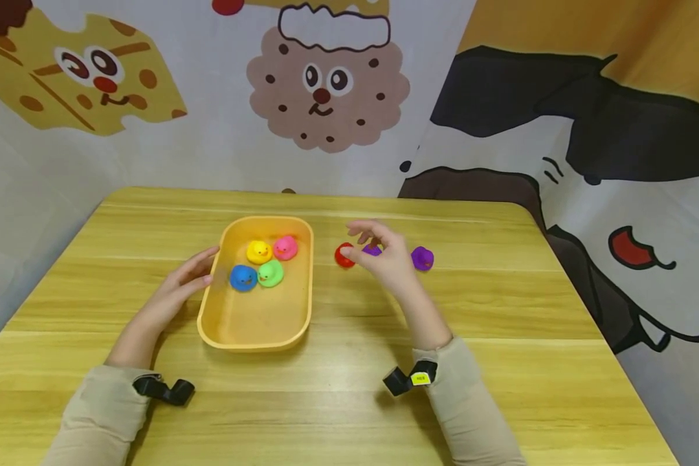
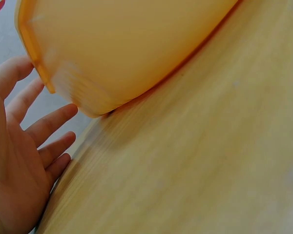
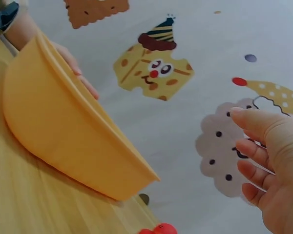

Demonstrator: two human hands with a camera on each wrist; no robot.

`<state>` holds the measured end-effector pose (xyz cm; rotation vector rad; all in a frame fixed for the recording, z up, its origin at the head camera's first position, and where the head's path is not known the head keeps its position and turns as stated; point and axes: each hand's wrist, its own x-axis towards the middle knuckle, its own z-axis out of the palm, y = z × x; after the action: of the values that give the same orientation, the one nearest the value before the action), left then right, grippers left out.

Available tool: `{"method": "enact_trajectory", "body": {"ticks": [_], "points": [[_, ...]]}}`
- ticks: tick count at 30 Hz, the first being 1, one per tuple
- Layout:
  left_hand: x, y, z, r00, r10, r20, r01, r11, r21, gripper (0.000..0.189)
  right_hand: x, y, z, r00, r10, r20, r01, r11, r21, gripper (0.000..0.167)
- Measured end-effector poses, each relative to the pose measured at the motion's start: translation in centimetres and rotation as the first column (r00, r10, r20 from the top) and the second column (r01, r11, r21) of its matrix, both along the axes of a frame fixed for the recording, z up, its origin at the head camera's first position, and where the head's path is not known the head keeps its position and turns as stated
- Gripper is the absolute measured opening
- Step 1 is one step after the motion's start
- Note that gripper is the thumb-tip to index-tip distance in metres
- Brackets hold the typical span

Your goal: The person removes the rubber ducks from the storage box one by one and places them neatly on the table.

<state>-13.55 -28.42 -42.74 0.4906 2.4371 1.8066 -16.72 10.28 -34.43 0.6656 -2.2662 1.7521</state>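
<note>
A yellow-orange plastic basin (image 1: 255,321) stands on the table, with a yellow duck (image 1: 259,252), a pink duck (image 1: 285,247), a blue duck (image 1: 243,277) and a green duck (image 1: 270,274) inside. My left hand (image 1: 173,288) touches the basin's left side; its fingers spread fairly straight along the wall (image 2: 112,53). To the right of the basin, my right hand (image 1: 388,257) hovers with loosely bent fingers and nothing in them. Below it sit a red duck (image 1: 343,256) and a partly hidden purple duck (image 1: 371,250). Another purple duck (image 1: 422,258) lies farther right.
The wooden table (image 1: 349,401) ends at a back edge against a cartoon-printed cloth (image 1: 210,162). Black straps with small dark devices (image 1: 166,390) sit on both sleeves.
</note>
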Motion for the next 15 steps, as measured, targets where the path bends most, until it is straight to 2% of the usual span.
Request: {"method": "enact_trajectory", "body": {"ticks": [7,15], "points": [[0.0,0.1,0.0,1.0,0.0,0.004,0.0,1.0,-0.013,0.053,0.6,-1.8,-0.5,0.999,0.033,-0.019,-0.032,0.996,0.08,0.034],[0.0,-0.1,-0.1,1.0,0.005,-0.001,-0.005,1.0,-0.016,0.053,0.7,-4.0,-0.4,0.996,0.085,0.01,-0.085,0.979,0.185,0.035]]}}
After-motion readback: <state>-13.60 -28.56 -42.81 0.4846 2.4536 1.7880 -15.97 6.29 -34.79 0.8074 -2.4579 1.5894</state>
